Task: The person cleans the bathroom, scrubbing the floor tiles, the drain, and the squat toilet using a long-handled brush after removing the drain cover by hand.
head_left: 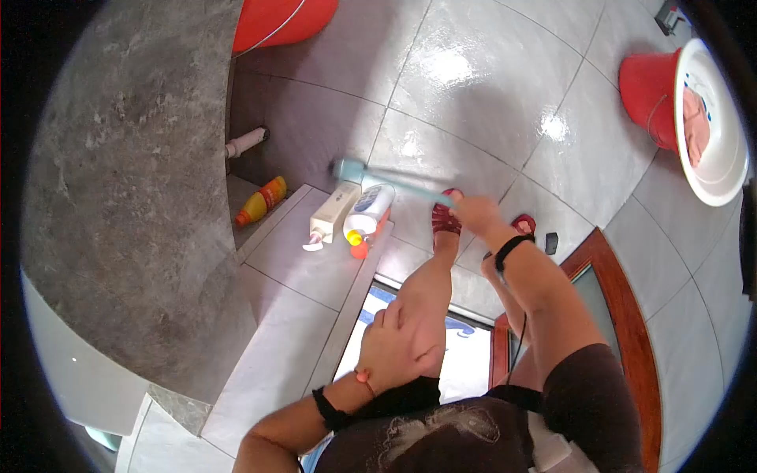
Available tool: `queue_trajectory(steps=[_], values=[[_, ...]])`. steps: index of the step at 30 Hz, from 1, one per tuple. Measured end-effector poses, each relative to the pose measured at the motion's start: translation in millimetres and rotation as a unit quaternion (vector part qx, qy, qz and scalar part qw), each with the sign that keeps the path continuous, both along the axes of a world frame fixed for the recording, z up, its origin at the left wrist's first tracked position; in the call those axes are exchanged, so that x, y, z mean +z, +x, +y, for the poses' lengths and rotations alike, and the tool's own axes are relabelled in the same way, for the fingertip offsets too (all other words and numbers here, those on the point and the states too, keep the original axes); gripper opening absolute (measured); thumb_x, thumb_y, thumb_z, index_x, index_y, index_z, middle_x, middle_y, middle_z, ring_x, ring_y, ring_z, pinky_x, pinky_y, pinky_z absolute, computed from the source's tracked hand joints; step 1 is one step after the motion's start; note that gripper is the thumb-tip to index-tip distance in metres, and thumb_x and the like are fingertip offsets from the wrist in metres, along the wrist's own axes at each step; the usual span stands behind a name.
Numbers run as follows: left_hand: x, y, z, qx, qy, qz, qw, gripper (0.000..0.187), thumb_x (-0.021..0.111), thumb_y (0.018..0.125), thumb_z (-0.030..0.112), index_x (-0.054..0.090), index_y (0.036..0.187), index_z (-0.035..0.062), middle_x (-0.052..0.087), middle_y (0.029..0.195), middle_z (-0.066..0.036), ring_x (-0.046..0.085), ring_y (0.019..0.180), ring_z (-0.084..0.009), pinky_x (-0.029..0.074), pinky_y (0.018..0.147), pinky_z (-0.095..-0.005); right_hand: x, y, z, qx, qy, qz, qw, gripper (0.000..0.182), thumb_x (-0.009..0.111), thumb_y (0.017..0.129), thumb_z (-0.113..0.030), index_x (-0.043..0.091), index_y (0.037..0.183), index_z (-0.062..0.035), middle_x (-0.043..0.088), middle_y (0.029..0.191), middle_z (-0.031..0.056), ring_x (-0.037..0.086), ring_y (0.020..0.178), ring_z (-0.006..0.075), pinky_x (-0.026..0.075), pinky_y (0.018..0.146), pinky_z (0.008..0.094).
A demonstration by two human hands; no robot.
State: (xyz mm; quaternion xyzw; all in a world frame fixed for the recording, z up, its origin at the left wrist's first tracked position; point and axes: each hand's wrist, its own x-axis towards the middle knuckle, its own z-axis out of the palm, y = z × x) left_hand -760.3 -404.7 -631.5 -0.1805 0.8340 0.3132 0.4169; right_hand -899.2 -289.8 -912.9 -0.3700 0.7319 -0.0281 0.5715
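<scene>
My right hand (477, 214) is closed round the end of a light blue long-handled scrub brush (398, 183). The brush head is blurred and lies low by the floor, left of my foot, close to the step's corner. My left hand (398, 347) rests on my raised knee, fingers laid over it, holding nothing. Near the brush head, a cream pump bottle (335, 211) and a white bottle (369, 209) with a yellow cap stand on the tiled ledge (296, 276). A reddish-orange item (360, 250) is partly hidden beside the white bottle.
A grey stone-look counter (142, 158) fills the left. Under its edge are an orange-yellow bottle (264, 199) and a pipe (247, 143). Red buckets stand at the top (284, 20) and right, the right one under a white basin (729, 150). The tile floor (489, 55) shines wet. A wooden door frame (623, 315) is at right.
</scene>
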Motion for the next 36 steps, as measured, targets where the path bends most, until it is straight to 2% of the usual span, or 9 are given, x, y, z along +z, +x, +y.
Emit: queue_trajectory(steps=[4,5,14,18,21,25,28,33,36], values=[[-31,-45,-30,-0.051,0.014,-0.019,0.998,0.060,0.068,0.067,0.049,0.058,0.109,0.0065,0.049,0.099,-0.021,0.057,0.080,-0.0366,0.050,0.062,-0.0425,-43,-112,34,-0.160,-0.083,0.159,0.971,0.033,0.045,0.090,-0.035,0.045,0.102,-0.0040,0.063,0.082,0.0215,0.061,0.078,0.0411,0.047,0.068,0.0488],[-44,-54,-39,-0.036,0.011,-0.014,0.999,0.060,0.068,0.067,0.049,0.058,0.109,0.0065,0.049,0.099,-0.021,0.057,0.080,-0.0366,0.050,0.062,-0.0425,-23,-137,15,-0.194,0.007,0.148,0.970,0.032,0.045,0.091,-0.034,0.044,0.103,-0.0044,0.062,0.082,0.0224,0.061,0.079,0.0408,0.047,0.068,0.0484],[-92,-91,-59,-0.019,-0.038,0.075,0.996,0.062,0.064,0.067,0.053,0.058,0.105,0.0048,0.053,0.098,-0.023,0.061,0.081,-0.0370,0.050,0.069,-0.0426,-59,-96,-77,0.233,-0.103,0.124,0.959,0.026,0.041,0.092,-0.028,0.049,0.102,-0.0050,0.062,0.088,0.0206,0.063,0.086,0.0339,0.048,0.073,0.0474],[-93,-61,-71,0.048,-0.059,0.127,0.989,0.066,0.064,0.066,0.051,0.055,0.112,0.0043,0.055,0.095,-0.022,0.062,0.077,-0.0358,0.050,0.067,-0.0414,-49,-218,-88,0.082,-0.080,0.276,0.954,0.047,0.043,0.089,-0.039,0.045,0.119,-0.0031,0.063,0.090,0.0238,0.063,0.084,0.0339,0.048,0.074,0.0458],[-76,-41,-63,0.099,-0.085,0.116,0.985,0.066,0.065,0.066,0.048,0.054,0.114,0.0037,0.055,0.096,-0.021,0.062,0.076,-0.0345,0.050,0.065,-0.0409,-41,-201,-82,0.061,-0.053,0.285,0.955,0.047,0.043,0.089,-0.038,0.043,0.119,-0.0021,0.063,0.089,0.0238,0.062,0.085,0.0349,0.048,0.075,0.0438],[-61,-16,-45,0.135,-0.122,0.140,0.973,0.069,0.067,0.066,0.047,0.052,0.119,0.0047,0.054,0.098,-0.021,0.062,0.077,-0.0334,0.050,0.062,-0.0408,-27,-97,-89,0.324,-0.073,0.162,0.929,0.041,0.040,0.091,-0.035,0.043,0.120,-0.0067,0.063,0.093,0.0206,0.062,0.087,0.0338,0.048,0.077,0.0440],[-60,16,-41,0.153,-0.165,0.200,0.953,0.071,0.069,0.065,0.047,0.051,0.121,0.0063,0.054,0.099,-0.020,0.062,0.079,-0.0329,0.051,0.061,-0.0399,-42,-76,-147,0.318,-0.078,0.191,0.925,0.038,0.041,0.091,-0.033,0.044,0.120,-0.0085,0.063,0.093,0.0179,0.062,0.089,0.0326,0.048,0.077,0.0448],[-49,42,-37,0.210,-0.200,0.181,0.940,0.068,0.071,0.062,0.049,0.057,0.116,0.0084,0.054,0.099,-0.016,0.061,0.078,-0.0309,0.051,0.062,-0.0374,-45,-82,-211,0.066,-0.139,0.159,0.975,0.034,0.044,0.092,-0.029,0.046,0.111,-0.0005,0.062,0.099,0.0210,0.059,0.095,0.0367,0.046,0.082,0.0455],[-53,49,-38,0.246,-0.210,0.171,0.931,0.068,0.074,0.056,0.046,0.059,0.113,0.0120,0.054,0.096,-0.013,0.060,0.077,-0.0295,0.049,0.065,-0.0374,-62,-25,-184,0.245,-0.124,0.104,0.956,0.033,0.043,0.092,-0.029,0.047,0.110,-0.0005,0.062,0.101,0.0199,0.058,0.096,0.0378,0.045,0.085,0.0450]])
